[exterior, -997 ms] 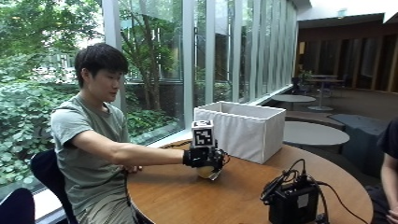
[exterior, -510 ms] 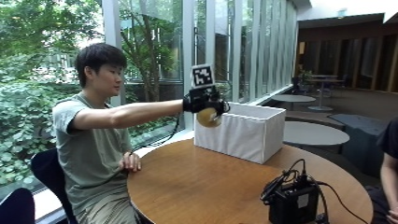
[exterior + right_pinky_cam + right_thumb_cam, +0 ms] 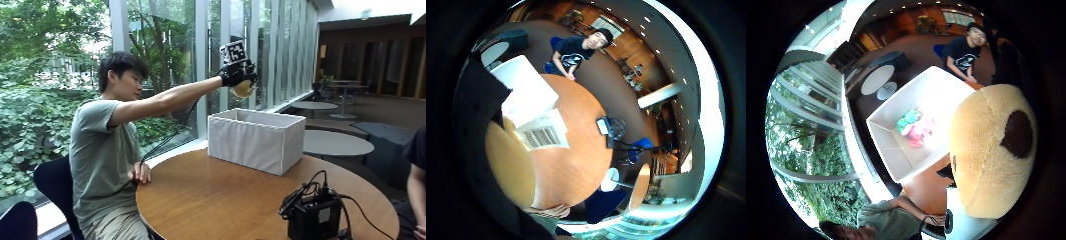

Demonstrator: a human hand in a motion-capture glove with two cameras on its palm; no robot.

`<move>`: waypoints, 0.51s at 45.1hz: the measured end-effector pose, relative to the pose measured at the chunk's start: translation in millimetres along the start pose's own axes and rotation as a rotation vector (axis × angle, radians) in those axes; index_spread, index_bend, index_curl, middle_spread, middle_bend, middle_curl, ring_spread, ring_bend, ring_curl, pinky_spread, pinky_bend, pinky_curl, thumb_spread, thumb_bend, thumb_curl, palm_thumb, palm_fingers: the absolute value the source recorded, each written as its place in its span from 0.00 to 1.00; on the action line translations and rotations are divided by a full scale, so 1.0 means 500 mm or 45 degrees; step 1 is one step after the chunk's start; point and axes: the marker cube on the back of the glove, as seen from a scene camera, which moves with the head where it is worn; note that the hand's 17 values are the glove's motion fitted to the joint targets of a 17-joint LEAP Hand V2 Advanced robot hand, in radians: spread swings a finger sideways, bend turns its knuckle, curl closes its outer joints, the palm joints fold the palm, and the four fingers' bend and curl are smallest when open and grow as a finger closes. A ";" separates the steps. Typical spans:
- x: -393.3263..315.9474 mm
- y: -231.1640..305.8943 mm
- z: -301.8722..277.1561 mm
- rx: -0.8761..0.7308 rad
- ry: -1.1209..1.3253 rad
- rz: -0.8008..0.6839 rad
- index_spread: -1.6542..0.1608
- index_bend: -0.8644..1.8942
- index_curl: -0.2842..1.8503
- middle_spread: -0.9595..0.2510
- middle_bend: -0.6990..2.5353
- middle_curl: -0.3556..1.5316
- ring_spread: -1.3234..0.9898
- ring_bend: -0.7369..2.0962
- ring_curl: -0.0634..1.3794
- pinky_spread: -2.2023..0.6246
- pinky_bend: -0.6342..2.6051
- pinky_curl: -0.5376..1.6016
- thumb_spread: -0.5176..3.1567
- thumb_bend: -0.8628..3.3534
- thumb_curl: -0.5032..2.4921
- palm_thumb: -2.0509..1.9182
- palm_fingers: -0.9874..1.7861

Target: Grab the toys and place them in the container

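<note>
**Toy held high over the open box**

The tan plush toy is hanging in the air above the white box, gripped from above by the gloved right hand, whose fingers are curling round it. It is being carried high, most likely so that it passes over the box's upright walls with room to spare. In the thumb-side palm view the toy is filling the space next to the palm, its dark patch facing outward, and the box is lying open below, with pink and green toys already sitting on its floor.

The box is standing on the round wooden desk, near the edge on the window side. From the outside view the toy seems to be over the rim nearest the window rather than over the middle, though I cannot tell exactly. Inside the box, bare floor is showing round the other toys, leaving room for a drop. A black device with cables is sitting well apart, toward the near edge of the desk. The person's bare hand is resting at the desk's edge.
</note>
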 end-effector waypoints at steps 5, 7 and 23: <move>-0.083 -0.066 0.020 0.002 -0.029 0.001 0.41 0.54 0.61 0.72 0.59 0.86 0.31 0.69 0.51 0.33 0.36 0.97 0.50 0.51 0.48 0.65 0.62; -0.127 -0.100 0.032 -0.002 -0.023 0.017 0.41 0.53 0.62 0.71 0.59 0.86 0.32 0.71 0.42 0.33 0.33 0.98 0.42 0.49 0.32 0.63 0.63; -0.157 -0.114 0.156 -0.417 -0.005 -0.049 0.40 0.24 0.59 0.64 0.23 0.82 0.51 0.48 0.32 0.34 0.31 0.86 0.52 0.89 0.78 0.30 0.23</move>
